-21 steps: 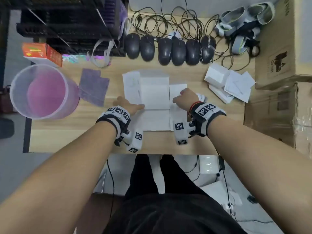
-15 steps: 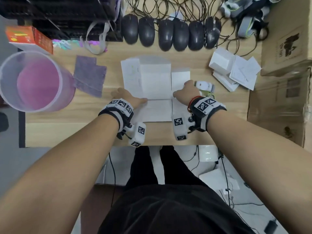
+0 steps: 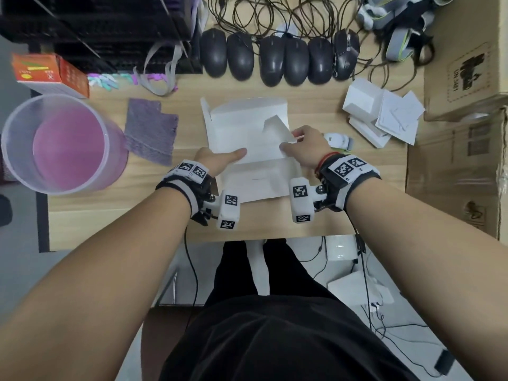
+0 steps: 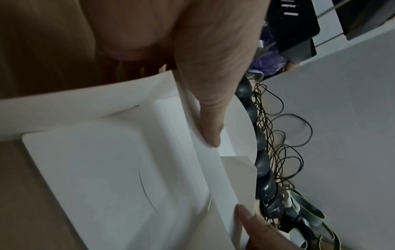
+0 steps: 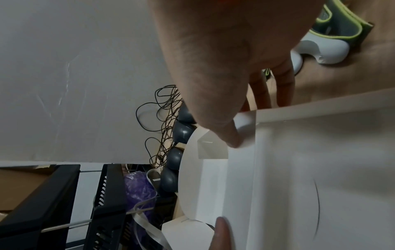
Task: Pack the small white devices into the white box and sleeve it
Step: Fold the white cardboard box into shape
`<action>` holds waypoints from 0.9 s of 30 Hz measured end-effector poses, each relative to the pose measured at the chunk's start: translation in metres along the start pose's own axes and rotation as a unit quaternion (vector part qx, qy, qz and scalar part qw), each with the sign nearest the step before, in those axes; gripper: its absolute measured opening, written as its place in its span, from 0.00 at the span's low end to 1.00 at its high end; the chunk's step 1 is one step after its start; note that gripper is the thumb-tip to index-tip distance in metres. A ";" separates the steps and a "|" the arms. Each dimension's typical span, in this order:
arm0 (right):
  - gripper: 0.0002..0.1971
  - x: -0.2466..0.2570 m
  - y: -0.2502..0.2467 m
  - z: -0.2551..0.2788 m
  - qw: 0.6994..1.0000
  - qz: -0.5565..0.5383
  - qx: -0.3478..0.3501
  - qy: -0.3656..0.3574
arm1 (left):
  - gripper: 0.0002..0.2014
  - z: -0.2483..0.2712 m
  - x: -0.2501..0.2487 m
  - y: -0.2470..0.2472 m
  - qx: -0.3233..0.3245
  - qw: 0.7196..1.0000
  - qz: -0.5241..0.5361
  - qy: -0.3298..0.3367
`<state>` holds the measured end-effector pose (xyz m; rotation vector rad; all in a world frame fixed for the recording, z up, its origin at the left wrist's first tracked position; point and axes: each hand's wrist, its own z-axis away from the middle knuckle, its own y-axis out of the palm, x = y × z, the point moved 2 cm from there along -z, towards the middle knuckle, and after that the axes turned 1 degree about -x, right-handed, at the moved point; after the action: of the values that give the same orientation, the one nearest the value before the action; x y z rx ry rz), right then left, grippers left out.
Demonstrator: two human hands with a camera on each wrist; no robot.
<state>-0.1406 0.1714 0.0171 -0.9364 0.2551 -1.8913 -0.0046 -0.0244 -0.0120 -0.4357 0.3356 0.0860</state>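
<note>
A white box of thin card lies half unfolded in the middle of the wooden table, its back wall raised. My left hand holds its near-left part, thumb lying along the fold on top and the other fingers hidden behind. My right hand pinches the box's right flap between thumb and fingers and lifts it inward. One small white device with a green strap lies on the table just right of my right hand, also in the right wrist view. Nothing lies on the box panels that show.
Several black mice with tangled cables line the back edge. A purple-tinted plastic bucket and a purple cloth sit left. More white boxes and papers lie at right, next to big cardboard cartons. An orange carton is back left.
The box lay flat under both hands before. Now its back wall stands up and my right hand has taken the right flap and raised it inward.
</note>
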 end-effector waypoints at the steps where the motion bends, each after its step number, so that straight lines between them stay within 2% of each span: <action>1: 0.23 0.001 0.000 0.001 1.000 -0.005 0.010 0.004 | 0.59 0.001 0.001 -0.002 0.006 1.000 0.003 -0.002; 4: 0.33 -0.001 0.003 0.002 0.999 -0.027 0.024 0.015 | 0.63 -0.004 0.005 -0.005 0.030 0.998 0.048 -0.011; 6: 0.36 -0.003 0.003 0.004 0.998 -0.044 0.034 0.018 | 0.63 -0.034 0.023 -0.001 0.045 0.995 0.088 -0.016; 7: 0.36 -0.004 0.003 0.005 0.997 -0.052 0.045 0.017 | 0.60 -0.040 0.026 0.000 0.054 0.992 0.115 -0.015; 9: 0.35 -0.005 0.002 0.007 0.996 -0.067 0.065 0.009 | 0.53 -0.015 0.011 -0.003 0.061 0.986 0.155 -0.012; 11: 0.38 -0.005 0.001 0.008 0.994 -0.067 0.082 0.003 | 0.40 0.010 -0.004 -0.005 0.065 0.981 0.184 0.008; 12: 0.41 -0.004 0.000 0.009 0.994 -0.064 0.090 0.001 | 0.38 0.011 -0.007 -0.005 0.064 0.979 0.195 0.020; 15: 0.51 -0.002 -0.004 0.013 0.991 -0.061 0.115 0.010 | 0.49 0.015 -0.012 -0.009 0.061 0.975 0.210 0.046; 18: 0.56 -0.007 -0.007 0.012 0.983 -0.121 0.134 0.035 | 0.56 0.004 -0.008 -0.016 0.058 0.974 0.219 0.016; 19: 0.54 -0.008 -0.008 0.013 0.982 -0.123 0.137 0.045 | 0.56 0.003 -0.009 -0.017 0.064 0.971 0.229 0.009; 21: 0.44 -0.008 -0.012 0.012 0.982 -0.119 0.132 0.060 | 0.57 0.013 -0.015 -0.018 0.068 0.970 0.231 0.019; 24: 0.31 -0.004 -0.021 0.009 0.987 -0.102 0.103 0.070 | 0.69 0.024 -0.022 -0.017 0.069 0.976 0.185 0.089; 27: 0.28 0.002 -0.025 0.008 0.989 -0.094 0.088 0.071 | 0.70 0.028 -0.022 -0.016 0.091 0.970 0.173 0.148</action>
<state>-0.1522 0.1844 0.0373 -0.7295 0.0844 -2.1202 -0.0147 -0.0275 0.0256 -0.2029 0.7069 0.3292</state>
